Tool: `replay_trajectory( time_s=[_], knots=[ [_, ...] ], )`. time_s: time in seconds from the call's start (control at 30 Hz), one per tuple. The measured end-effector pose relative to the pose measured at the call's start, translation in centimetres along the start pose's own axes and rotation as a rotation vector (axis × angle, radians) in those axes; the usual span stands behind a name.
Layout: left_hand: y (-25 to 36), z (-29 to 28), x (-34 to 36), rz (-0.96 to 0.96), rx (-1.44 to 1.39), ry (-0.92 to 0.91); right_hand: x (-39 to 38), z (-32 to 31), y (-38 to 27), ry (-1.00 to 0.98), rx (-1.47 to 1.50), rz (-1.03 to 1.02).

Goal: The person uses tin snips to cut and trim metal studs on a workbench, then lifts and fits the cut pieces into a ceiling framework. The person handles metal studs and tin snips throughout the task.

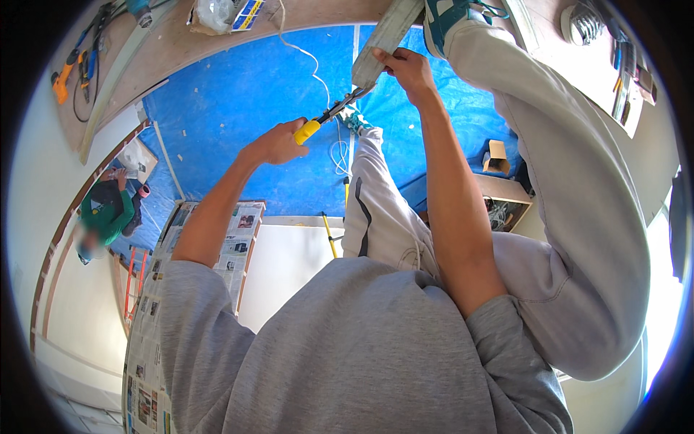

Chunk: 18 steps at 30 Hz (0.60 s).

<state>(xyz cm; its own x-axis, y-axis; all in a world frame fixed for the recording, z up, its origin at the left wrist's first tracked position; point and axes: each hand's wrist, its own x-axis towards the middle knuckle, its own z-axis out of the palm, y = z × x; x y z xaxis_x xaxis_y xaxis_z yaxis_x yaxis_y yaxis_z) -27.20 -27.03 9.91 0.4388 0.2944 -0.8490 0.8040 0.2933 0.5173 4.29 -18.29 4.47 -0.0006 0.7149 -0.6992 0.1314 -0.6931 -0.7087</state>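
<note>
My left hand (278, 143) is closed around the yellow handle of a pair of tin snips (332, 113). The dark jaws of the snips meet the near end of a grey metal channel (387, 45), but whether they are closed on it is too small to tell. Near that same end, my right hand (413, 74) grips the channel's right edge, thumb on top. The channel slants away to the upper right, beside my raised foot in a green shoe (442, 27). My other foot (354, 119) hangs lower, over the blue sheeting.
Blue sheeting (238, 108) covers the floor below. Orange-handled pliers (63, 78) and a metal strip (116, 79) lie on the wooden ledge at upper left. A white cord (307, 54) hangs down. Newspaper-covered boards (242, 249) stand lower left; a person in green (108, 217) is beyond.
</note>
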Motion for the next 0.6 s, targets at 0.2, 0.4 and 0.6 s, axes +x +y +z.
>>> replay_trajectory(
  time_s=[0.2, 0.4, 0.6],
  knots=[
    [0.37, -0.30, -0.12, -0.047, 0.052, -0.036, 0.30, 0.02, 0.47, 0.000, -0.006, -0.011],
    [0.64, -0.18, -0.13, 0.048, 0.058, 0.046, 0.24, -0.03, 0.58, 0.022, -0.018, -0.045],
    [-0.09, 0.29, 0.19, -0.007, -0.036, 0.140, 0.42, -0.15, 0.83, 0.029, -0.022, -0.056]
  ],
)
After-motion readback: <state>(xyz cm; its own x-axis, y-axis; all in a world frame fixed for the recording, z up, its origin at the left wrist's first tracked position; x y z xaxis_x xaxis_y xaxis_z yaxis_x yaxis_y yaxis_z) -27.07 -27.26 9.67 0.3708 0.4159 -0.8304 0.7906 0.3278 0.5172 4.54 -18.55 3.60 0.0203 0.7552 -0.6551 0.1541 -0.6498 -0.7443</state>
